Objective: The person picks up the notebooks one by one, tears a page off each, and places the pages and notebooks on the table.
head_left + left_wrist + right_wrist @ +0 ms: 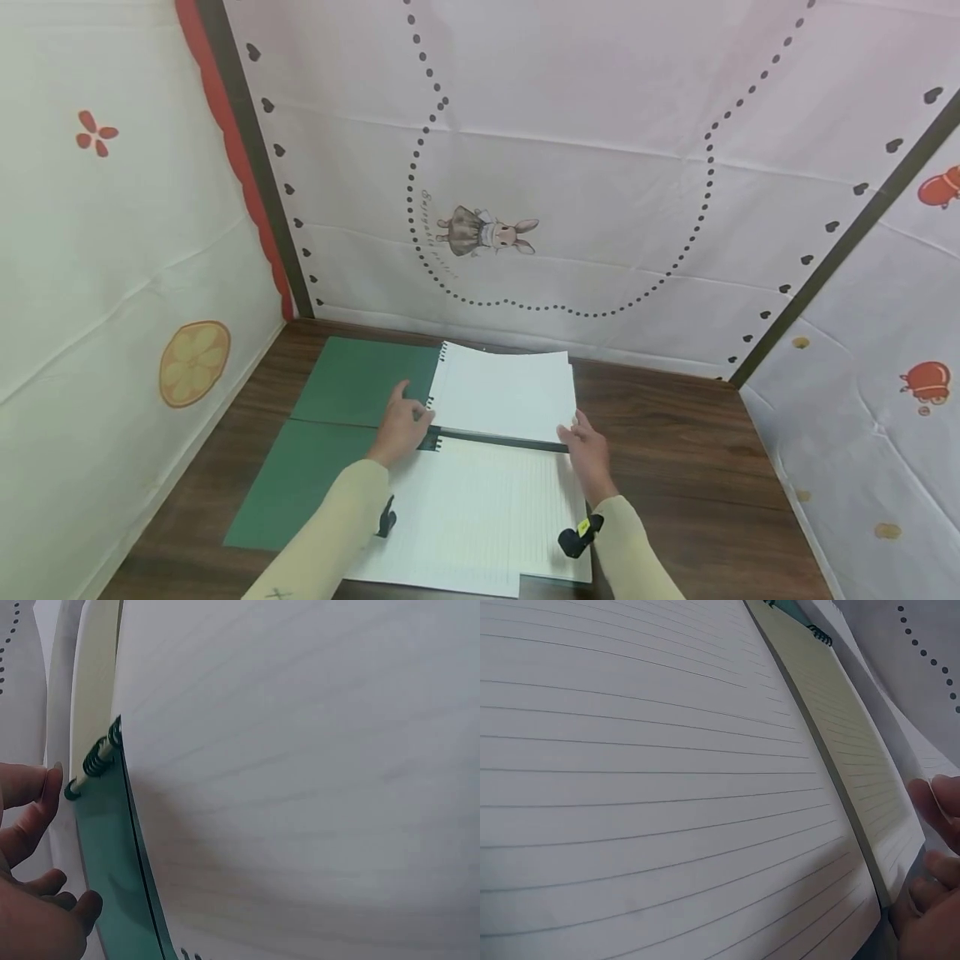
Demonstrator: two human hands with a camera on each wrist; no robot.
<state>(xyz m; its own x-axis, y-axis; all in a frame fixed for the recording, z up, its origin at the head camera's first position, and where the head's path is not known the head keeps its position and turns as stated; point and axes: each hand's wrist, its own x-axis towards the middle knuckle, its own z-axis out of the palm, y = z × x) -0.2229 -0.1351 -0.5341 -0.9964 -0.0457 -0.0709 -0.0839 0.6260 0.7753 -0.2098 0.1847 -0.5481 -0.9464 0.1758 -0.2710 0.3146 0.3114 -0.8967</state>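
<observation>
Two spiral notebooks lie open, one beyond the other. My left hand is at the near left corner of the far notebook's top page, by the spiral binding; its thumb and index finger pinch the page there. With thumb and fingers my right hand holds the same page at its near right corner. That page is lifted a little, and lined paper shows under it in the right wrist view. The near notebook's lined pages lie between my forearms. Green coils appear beside the left fingertips in the left wrist view.
Green covers of both notebooks lie folded out to the left. A lined sheet juts past the near notebook's front edge. The brown wooden table meets printed white cloth walls at the back and sides.
</observation>
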